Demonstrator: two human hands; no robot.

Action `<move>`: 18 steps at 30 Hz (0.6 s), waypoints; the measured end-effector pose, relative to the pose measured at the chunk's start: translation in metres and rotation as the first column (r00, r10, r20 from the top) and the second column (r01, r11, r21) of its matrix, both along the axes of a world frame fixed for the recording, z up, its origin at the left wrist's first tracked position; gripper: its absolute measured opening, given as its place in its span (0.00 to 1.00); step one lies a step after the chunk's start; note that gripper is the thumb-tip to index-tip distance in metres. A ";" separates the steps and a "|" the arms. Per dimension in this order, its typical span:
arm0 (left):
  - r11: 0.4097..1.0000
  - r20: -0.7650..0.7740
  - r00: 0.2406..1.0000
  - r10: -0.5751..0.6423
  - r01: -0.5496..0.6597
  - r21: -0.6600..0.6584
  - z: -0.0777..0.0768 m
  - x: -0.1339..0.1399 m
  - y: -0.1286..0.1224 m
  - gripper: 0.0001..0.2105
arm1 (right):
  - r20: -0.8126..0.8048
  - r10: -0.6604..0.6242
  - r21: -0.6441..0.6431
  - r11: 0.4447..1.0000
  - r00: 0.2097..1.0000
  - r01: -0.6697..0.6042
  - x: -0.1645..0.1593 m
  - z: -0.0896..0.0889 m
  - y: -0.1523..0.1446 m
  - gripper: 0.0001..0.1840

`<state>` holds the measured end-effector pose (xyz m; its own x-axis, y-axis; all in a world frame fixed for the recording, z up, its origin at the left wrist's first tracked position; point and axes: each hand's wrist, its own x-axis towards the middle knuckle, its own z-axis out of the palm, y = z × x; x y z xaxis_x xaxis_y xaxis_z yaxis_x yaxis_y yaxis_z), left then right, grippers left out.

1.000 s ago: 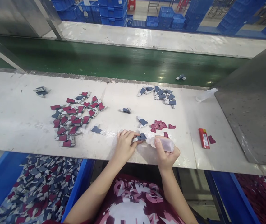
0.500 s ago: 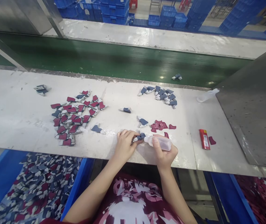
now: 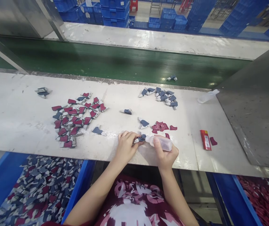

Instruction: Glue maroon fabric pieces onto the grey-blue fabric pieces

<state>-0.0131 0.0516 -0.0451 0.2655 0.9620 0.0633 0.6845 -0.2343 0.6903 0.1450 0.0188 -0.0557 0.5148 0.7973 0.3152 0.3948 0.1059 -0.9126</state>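
My left hand (image 3: 127, 145) pinches a small grey-and-blue plastic part (image 3: 141, 138) against the white tabletop. Closed around a translucent squeeze bottle (image 3: 164, 143), my right hand (image 3: 167, 155) tilts it nearly level. Its nozzle meets the part, or comes very close to it. Just beyond my hands lie a loose blue-and-grey part (image 3: 144, 122) and a small heap of dark red pieces (image 3: 160, 126). To the left spreads a group of grey parts with red faces (image 3: 74, 119). More blue-and-grey parts (image 3: 165, 95) sit farther back.
A green conveyor belt (image 3: 115, 62) runs behind the worktop, carrying one blue-and-grey part (image 3: 172, 78). At right are a red packet (image 3: 205, 140), a second translucent bottle (image 3: 208, 96) and a metal panel (image 3: 254, 110). Blue bins (image 3: 78, 185) of parts stand below the front edge.
The part on the green belt has shifted a little to the left. Both hands, the bottle and the held part stay in nearly the same place; the view has moved slightly.
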 end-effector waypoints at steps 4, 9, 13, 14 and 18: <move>1.000 0.000 1.000 0.008 -0.008 0.011 0.000 0.000 -0.001 0.06 | -0.057 -0.041 0.007 0.999 0.998 0.042 -0.002 0.000 -0.002 0.15; 0.996 0.049 0.997 0.060 -0.063 0.070 0.000 -0.003 -0.001 0.05 | -0.169 -0.299 0.069 0.947 0.939 0.314 0.017 0.002 -0.001 0.19; 0.998 0.023 0.999 0.035 -0.036 0.046 0.002 -0.003 0.004 0.06 | -0.207 -0.435 0.097 0.882 0.876 0.461 0.062 0.003 0.010 0.25; 0.999 0.004 1.000 0.023 -0.023 0.033 0.004 -0.002 0.005 0.06 | -0.192 -0.456 0.119 0.868 0.869 0.482 0.074 0.003 0.013 0.26; 0.996 -0.026 0.998 -0.063 0.064 0.056 0.017 -0.001 0.016 0.13 | -0.175 -0.476 0.149 0.852 0.862 0.501 0.108 0.001 0.025 0.31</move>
